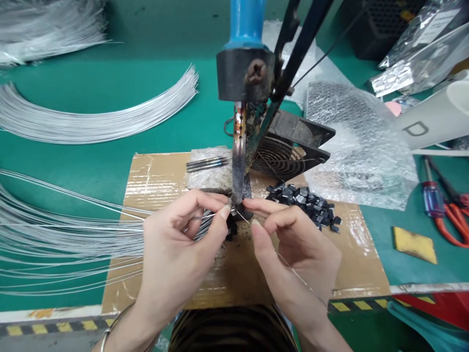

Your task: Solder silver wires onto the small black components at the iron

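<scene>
A soldering iron (239, 166) with a blue handle is clamped upright, its tip pointing down between my hands. My left hand (183, 239) is closed, thumb and forefinger pinching a thin grey wire (208, 215) right beside the tip. At that wire's end, the small part is too fine to make out. My right hand (300, 244) is closed on a thin strand of solder wire (293, 270), whose upper end reaches toward the tip. Many grey wires (91, 237) run from the left beneath my left hand. Small black block-shaped parts (308, 203) lie heaped beyond my right hand.
Cardboard (351, 264) covers the work area. A black fan (286, 146) stands behind the iron, near bubble wrap (359, 146). A curved wire bundle (98, 124) lies back left. At right are a yellow sponge (415, 245), a screwdriver (432, 195) and orange-handled pliers (450, 227).
</scene>
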The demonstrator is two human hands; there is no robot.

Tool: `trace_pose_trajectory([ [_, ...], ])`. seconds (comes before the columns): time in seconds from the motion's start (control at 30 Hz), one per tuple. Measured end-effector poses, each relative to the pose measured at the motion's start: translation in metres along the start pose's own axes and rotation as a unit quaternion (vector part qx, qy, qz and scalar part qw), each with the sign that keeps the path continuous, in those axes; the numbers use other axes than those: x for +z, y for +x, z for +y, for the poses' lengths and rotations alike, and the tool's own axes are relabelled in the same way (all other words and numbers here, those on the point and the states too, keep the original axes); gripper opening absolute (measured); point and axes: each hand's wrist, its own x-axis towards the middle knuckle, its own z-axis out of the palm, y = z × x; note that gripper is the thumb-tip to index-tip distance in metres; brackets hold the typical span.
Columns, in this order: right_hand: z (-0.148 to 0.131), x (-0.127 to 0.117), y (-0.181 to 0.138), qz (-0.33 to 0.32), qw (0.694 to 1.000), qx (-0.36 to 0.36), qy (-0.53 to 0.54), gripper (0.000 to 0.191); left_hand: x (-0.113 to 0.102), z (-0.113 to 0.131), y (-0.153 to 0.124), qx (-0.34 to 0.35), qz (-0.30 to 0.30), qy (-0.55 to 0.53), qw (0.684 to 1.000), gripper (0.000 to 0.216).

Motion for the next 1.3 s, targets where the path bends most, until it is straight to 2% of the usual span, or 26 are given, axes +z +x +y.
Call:
trace_pose_trajectory([
  [0.47, 0.000, 0.000, -0.001, 0.000, 1.000, 0.000, -0.008, 0.022, 0.000, 0.000, 0.000, -0.005, -0.004, 0.000, 1.000, 0.016],
  [0.73, -0.004, 0.009, -0.001, 0.049, 0.999, -0.011, -0.011, 0.021, -0.002, 0.000, -0.003, -0.009, -0.004, 0.014, 1.000, 0.014],
  [1.03, -0.005, 0.011, -0.001, 0.060, 0.998, -0.021, -0.026, 0.020, -0.002, 0.002, -0.004, -0.010, -0.005, 0.010, 1.000, 0.014],
  [1.3, 0.000, 0.003, -0.003, 0.011, 0.998, -0.041, -0.054, 0.024, -0.002, 0.001, -0.004, -0.012, -0.008, 0.013, 1.000, 0.016],
])
